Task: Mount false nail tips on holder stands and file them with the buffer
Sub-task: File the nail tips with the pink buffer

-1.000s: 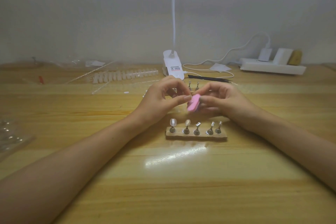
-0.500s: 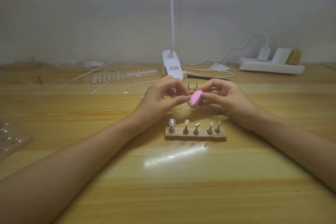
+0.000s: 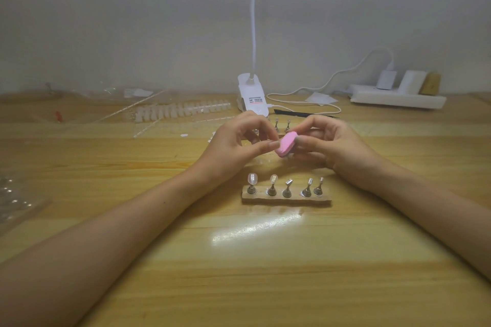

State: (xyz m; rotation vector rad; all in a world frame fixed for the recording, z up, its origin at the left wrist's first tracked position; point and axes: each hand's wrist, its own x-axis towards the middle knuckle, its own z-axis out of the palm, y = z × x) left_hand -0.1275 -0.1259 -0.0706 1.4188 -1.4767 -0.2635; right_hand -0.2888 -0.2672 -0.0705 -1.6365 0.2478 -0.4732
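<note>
The right hand (image 3: 337,146), just right of the frame's centre, pinches a small pink buffer (image 3: 286,144) between thumb and curled fingers, so that the buffer tilts with its upper end toward the top right. The left hand (image 3: 233,146) faces it from the left with its fingers curled and its thumb stretched out until the tip meets the buffer's lower left edge; whether it pinches a nail tip there is too small to tell. Both hands are held above the wooden surface (image 3: 239,260), with the bare forearms running off the lower corners of the frame.

Just below the hands lies a long holder base (image 3: 287,200) with five metal stands in a row. The two leftmost carry a clear nail tip each, the first (image 3: 252,179) larger than the second (image 3: 273,179). More small stands (image 3: 281,125) show just above the hands.

Toward the upper left lies a strip of false nail tips (image 3: 180,110) among clear plastic strips, with a small red item (image 3: 58,115) further left. A clear plastic tray (image 3: 16,194) sits at the left edge. Above centre stands a white clip lamp (image 3: 251,99), its cable (image 3: 305,106) leading right to a white power strip (image 3: 398,99) at the upper right
</note>
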